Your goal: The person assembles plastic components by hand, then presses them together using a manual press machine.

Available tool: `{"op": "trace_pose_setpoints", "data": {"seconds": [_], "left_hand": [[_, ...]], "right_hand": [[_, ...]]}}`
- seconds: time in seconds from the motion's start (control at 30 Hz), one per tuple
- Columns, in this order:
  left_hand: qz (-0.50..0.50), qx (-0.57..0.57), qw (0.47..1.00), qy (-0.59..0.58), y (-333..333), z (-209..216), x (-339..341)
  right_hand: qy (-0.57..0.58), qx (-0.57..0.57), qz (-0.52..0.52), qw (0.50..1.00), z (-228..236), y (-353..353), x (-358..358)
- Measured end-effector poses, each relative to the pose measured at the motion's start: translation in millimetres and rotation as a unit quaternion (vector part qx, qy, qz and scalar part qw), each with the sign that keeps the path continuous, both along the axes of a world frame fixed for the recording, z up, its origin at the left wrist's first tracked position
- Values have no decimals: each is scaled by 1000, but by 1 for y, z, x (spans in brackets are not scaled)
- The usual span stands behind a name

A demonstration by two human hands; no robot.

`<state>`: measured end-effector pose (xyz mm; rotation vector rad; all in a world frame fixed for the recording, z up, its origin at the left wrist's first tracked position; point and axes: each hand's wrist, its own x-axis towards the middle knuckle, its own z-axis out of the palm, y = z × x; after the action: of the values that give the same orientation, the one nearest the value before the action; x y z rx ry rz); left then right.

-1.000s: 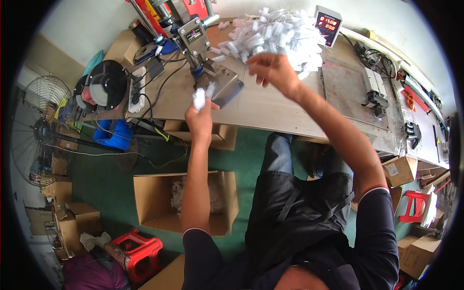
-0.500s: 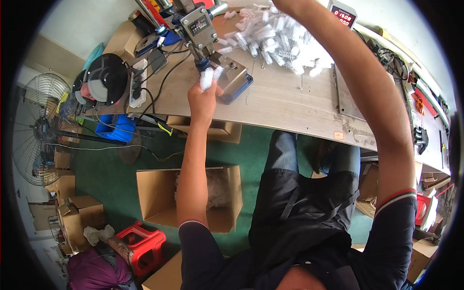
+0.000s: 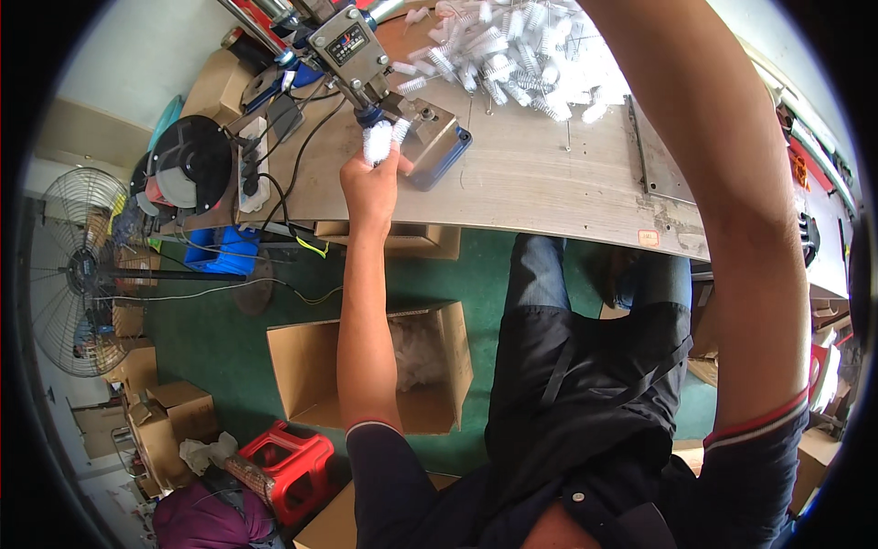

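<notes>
My left hand [image 3: 370, 190] is closed around white bristle brushes [image 3: 377, 144], at least two of them. It holds them right under the head of a metal bench press [image 3: 352, 46], beside the press base [image 3: 437, 146]. How far the brushes touch the press tip cannot be made out. My right forearm [image 3: 686, 91] reaches up past the upper edge, so the right hand is out of the picture. A large loose pile of similar white brushes [image 3: 517, 59] lies on the wooden table [image 3: 540, 183], to the right of the press.
Left of the press are a power strip [image 3: 253, 169], black cables and a round black machine [image 3: 190, 165]. A floor fan [image 3: 82, 265] stands far left. Below the table are an open cardboard box [image 3: 302, 375], a blue bin [image 3: 222, 249] and a red stool [image 3: 306, 471].
The whole view has shifted slightly. My right arm reaches further up, and the digital display beside it has gone from sight. The left hand stays at the press with the brushes.
</notes>
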<state>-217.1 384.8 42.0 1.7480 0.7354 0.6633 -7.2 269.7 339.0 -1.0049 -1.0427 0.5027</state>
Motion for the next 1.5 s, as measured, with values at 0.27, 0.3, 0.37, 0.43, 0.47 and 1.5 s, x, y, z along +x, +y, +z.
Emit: {"op": "trace_pose_setpoints", "data": {"seconds": [0.27, 0.3, 0.37, 0.43, 0.47, 1.5], "left_hand": [[-2, 24, 999, -21, 5, -9, -2], [-6, 24, 999, -21, 6, -7, -1], [-12, 23, 999, -20, 6, -7, 0], [-11, 6, 999, -33, 5, -6, 2], [-14, 6, 999, -35, 5, -6, 4], [-59, 34, 997, 34, 17, -4, 6]], "right_hand": [[-196, 17, -71, 978, -91, -94, -42], [-206, -17, -117, 971, -97, -103, -50], [-229, -56, -100, 967, -110, -114, -50], [-348, -73, -155, 922, -118, -124, -57], [-339, -65, -160, 925, -128, -122, -51], [-228, -34, -348, 909, -306, -75, -56]]}}
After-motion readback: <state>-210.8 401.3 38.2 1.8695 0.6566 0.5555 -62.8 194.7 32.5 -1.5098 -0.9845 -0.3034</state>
